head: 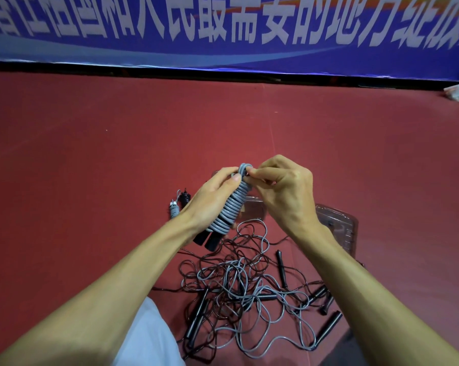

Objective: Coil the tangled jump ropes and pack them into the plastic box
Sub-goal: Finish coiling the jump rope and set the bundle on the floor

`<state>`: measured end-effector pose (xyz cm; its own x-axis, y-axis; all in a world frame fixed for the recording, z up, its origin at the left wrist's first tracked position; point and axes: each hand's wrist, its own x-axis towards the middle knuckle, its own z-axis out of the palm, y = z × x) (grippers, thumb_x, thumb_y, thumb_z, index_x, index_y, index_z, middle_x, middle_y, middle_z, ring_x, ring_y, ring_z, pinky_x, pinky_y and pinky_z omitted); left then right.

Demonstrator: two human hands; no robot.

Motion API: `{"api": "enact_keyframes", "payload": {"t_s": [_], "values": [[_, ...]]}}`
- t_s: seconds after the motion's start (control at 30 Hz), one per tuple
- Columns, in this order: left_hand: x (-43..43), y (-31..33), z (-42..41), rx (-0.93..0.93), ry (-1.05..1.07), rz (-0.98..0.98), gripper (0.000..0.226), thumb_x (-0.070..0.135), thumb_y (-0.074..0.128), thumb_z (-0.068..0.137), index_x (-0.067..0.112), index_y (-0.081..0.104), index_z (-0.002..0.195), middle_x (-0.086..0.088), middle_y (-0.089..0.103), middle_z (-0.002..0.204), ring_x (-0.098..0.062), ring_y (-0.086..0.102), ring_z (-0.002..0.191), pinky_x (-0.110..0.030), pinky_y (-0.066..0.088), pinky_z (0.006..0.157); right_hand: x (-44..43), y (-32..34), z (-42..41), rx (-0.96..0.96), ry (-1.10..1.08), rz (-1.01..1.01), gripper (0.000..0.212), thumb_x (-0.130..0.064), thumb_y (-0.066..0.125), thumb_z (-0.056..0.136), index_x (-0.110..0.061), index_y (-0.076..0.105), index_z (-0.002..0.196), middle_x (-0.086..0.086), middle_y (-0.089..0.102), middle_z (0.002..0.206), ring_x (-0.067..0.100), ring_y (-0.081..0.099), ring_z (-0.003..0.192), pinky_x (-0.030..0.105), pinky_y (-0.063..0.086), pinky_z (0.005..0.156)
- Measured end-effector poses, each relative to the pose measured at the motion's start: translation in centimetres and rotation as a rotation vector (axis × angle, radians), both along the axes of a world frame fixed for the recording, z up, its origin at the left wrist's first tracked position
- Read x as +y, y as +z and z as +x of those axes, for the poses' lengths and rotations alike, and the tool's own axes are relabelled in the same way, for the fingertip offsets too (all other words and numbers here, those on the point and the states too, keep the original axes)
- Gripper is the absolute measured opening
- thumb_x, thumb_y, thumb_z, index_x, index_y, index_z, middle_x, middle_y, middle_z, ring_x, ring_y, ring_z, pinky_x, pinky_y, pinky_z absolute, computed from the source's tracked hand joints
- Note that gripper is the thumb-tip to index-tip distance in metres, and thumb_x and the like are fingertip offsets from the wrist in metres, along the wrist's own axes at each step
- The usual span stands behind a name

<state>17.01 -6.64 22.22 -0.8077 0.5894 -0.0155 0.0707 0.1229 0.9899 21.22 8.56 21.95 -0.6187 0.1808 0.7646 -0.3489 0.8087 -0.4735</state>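
Two hands raised over the red floor, both on one grey coiled rope; my left hand wraps round the bundle's middle, thumb pressed near the top; my right hand pinches the loop at the coil's top end, fingertips closed on it. The bundle tilts; its black handles poke out below my left wrist. Under my forearms the tangled ropes sprawl on the floor, grey and dark cords crossing, loose handles among them. The clear plastic box sits beyond the tangle, mostly hidden behind my right wrist; contents unreadable. Left of my left hand, small wound bundles lie partly covered.
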Motion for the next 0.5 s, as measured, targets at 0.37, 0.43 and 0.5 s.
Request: {"api": "enact_keyframes", "payload": {"t_s": [0.37, 0.43, 0.5], "values": [[-0.3, 0.2, 0.0, -0.001, 0.000, 0.031, 0.019, 0.037, 0.046, 0.101, 0.033, 0.056, 0.116, -0.011, 0.060, 0.066, -0.023, 0.059, 0.046, -0.027, 0.049, 0.041, -0.1, -0.2, 0.0, 0.121, 0.005, 0.107, 0.012, -0.016, 0.077, 0.080, -0.006, 0.076, 0.085, 0.006, 0.067, 0.079, 0.017, 0.061, 0.061, 0.029, 0.051, 0.054], [-0.4, 0.1, -0.2, -0.033, 0.001, 0.057, 0.017, 0.034, 0.046, 0.101, 0.030, 0.057, 0.113, -0.012, 0.058, 0.067, -0.023, 0.058, 0.047, -0.029, 0.050, 0.043, 0.1, -0.5, -0.2, 0.068, 0.029, 0.189, 0.016, -0.018, 0.071, 0.087, -0.007, 0.076, 0.097, 0.006, 0.062, 0.084, 0.017, 0.057, 0.063, 0.029, 0.050, 0.055], [-0.6, 0.0, -0.3, -0.087, 0.000, 0.073, 0.017, 0.032, 0.044, 0.102, 0.025, 0.057, 0.111, -0.014, 0.055, 0.063, -0.024, 0.055, 0.045, -0.029, 0.049, 0.043, 0.4, -0.6, -0.2, 0.009, 0.093, 0.220, 0.020, -0.015, 0.067, 0.089, -0.007, 0.075, 0.105, 0.005, 0.060, 0.087, 0.014, 0.054, 0.068, 0.018, 0.045, 0.062]]}}
